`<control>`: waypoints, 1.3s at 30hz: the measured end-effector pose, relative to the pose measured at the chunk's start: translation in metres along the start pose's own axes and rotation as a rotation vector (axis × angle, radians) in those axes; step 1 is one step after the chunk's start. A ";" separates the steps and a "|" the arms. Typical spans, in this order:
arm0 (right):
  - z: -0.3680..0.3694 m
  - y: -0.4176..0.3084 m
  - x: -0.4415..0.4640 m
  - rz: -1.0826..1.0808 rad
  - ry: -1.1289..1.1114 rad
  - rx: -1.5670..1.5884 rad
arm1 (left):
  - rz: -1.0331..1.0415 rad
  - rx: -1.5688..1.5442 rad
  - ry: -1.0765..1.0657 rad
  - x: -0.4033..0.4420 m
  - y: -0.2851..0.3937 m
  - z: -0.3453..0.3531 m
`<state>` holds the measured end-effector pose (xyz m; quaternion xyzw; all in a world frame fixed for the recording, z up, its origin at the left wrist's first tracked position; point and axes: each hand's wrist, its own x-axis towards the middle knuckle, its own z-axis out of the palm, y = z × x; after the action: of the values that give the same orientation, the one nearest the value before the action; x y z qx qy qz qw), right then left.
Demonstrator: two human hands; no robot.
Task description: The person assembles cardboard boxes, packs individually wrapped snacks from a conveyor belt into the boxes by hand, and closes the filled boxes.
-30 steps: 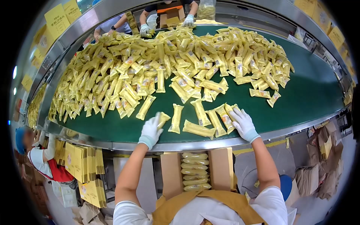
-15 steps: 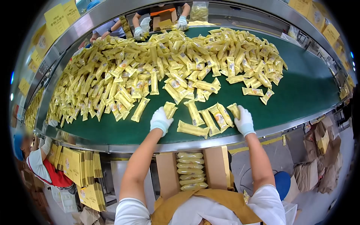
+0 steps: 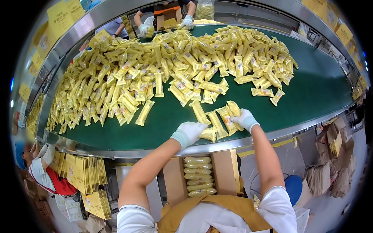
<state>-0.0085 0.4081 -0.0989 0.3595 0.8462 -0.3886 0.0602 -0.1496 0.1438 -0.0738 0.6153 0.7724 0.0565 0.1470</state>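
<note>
- Showing at the near edge of a green counter [image 3: 318,93], a yellow packet [image 3: 209,135] is grasped by fingers of the left hand [image 3: 189,133].
- Farther right, a second packet [image 3: 233,108] is gripped by the right hand's [image 3: 244,119] fingers.
- Beyond, a packet heap [image 3: 128,70] is spread.

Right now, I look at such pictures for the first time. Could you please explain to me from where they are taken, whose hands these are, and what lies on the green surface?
There is no robot here. One camera worn on a person's head looks forward and down, so you see that person's own hands in white gloves. The long, flat green surface carries a big heap of yellow plastic-wrapped packets. The left hand touches a packet near the edge; the right hand touches another. How firmly they grip, I cannot tell. Below stands an open brown cardboard box with more packets inside. Across the surface are another person's gloved hands.
</note>
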 end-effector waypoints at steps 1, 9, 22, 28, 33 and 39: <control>-0.006 0.003 0.002 -0.004 -0.074 0.065 | -0.017 0.023 -0.013 0.002 -0.002 0.002; 0.021 -0.028 -0.035 -0.226 0.393 -0.332 | -0.398 0.002 0.100 -0.044 -0.049 -0.004; 0.031 0.000 -0.051 -0.472 0.568 -0.867 | -0.336 0.341 0.448 -0.115 -0.081 0.034; 0.017 0.002 -0.041 -0.292 0.267 -0.782 | -0.517 0.162 0.231 -0.105 -0.077 0.009; -0.011 -0.043 -0.030 0.035 0.080 -0.629 | -0.511 0.191 0.070 -0.105 -0.080 0.010; 0.022 -0.071 -0.031 -0.032 -0.205 0.454 | -0.633 0.001 0.061 -0.102 -0.073 -0.006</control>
<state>-0.0362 0.3441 -0.0587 0.3090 0.7323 -0.6041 0.0572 -0.1995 0.0286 -0.0714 0.3423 0.9297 0.0257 0.1338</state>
